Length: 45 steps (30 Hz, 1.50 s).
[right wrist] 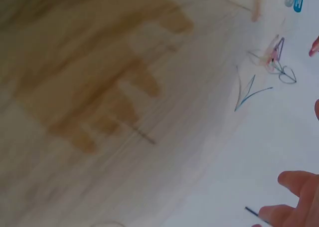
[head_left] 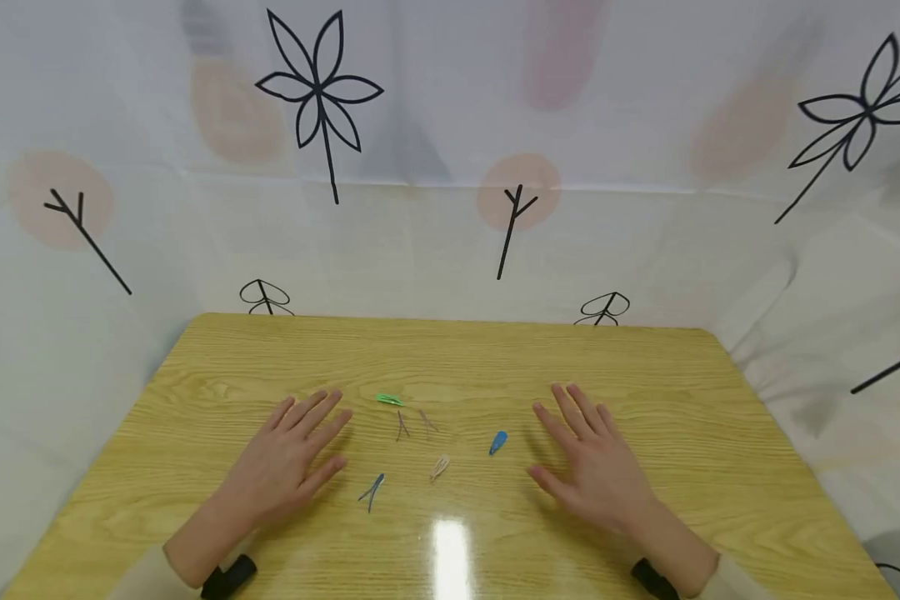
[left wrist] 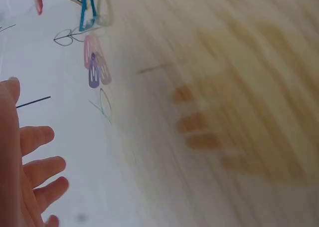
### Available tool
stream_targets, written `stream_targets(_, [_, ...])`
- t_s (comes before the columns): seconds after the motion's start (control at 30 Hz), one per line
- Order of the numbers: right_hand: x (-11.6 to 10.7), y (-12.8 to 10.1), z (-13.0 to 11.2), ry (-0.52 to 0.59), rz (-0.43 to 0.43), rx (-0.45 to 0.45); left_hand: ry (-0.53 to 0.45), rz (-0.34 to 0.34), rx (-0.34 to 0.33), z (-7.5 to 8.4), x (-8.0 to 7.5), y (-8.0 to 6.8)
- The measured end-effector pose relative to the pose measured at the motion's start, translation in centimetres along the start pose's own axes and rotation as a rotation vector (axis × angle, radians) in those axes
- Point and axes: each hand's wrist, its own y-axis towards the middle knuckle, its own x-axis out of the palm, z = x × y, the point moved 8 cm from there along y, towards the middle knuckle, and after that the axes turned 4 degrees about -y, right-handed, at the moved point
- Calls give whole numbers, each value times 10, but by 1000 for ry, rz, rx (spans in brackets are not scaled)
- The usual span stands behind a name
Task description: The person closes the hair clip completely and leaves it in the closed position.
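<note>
Both bare hands are spread palm down over the table, one on each side of a scatter of small snap hair clips. My left hand (head_left: 279, 462) holds nothing; nearest to it is a blue clip (head_left: 378, 481) with its legs splayed apart. On the other side my right hand (head_left: 600, 467) is likewise free, its thumb and fingers near a brighter blue clip (head_left: 498, 442). Between the hands lie a pale clip (head_left: 440, 467), a green clip (head_left: 389, 400) and two thin purplish ones. Teal (left wrist: 81, 23) and purple (left wrist: 93, 72) clips appear in the left wrist view.
The wood-grain table (head_left: 465, 358) reaches back to a white cloth backdrop (head_left: 420, 250) printed with black flowers and twigs. Cloth also hangs at both sides. A bright light reflection falls on the near middle of the tabletop. Each wrist wears a black band (head_left: 228, 577).
</note>
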Motion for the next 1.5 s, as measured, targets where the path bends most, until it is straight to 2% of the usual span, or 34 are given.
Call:
stream_targets(0.2, [3,5,-10,110,-21,38,-122,-7,-60,2,1,2])
stream_targets(0.4, [5,13,-20,280,-47,113,-215,-27,-141,1,4,2])
stream_targets(0.5, [6,17,-27,367,-40,116,-291,-61,-185,2,7,2])
stream_targets(0.77, [9,31,-45,602,-26,95,-589,-181,-304,1,16,-1])
stream_targets(0.9, [13,38,-56,723,-63,112,-718,-232,-328,2,21,-3])
stream_targets(1.03, [18,44,-67,786,-114,117,-821,-267,-313,4,24,-3])
stream_targets(1.23, [26,52,-89,851,-156,45,-871,-274,-268,9,27,-3])
stream_targets(1.33, [31,56,-100,870,-173,8,-852,-278,-255,11,29,-3])
stream_targets(1.5, [40,64,-118,924,-244,1,-792,-291,-237,15,32,-1])
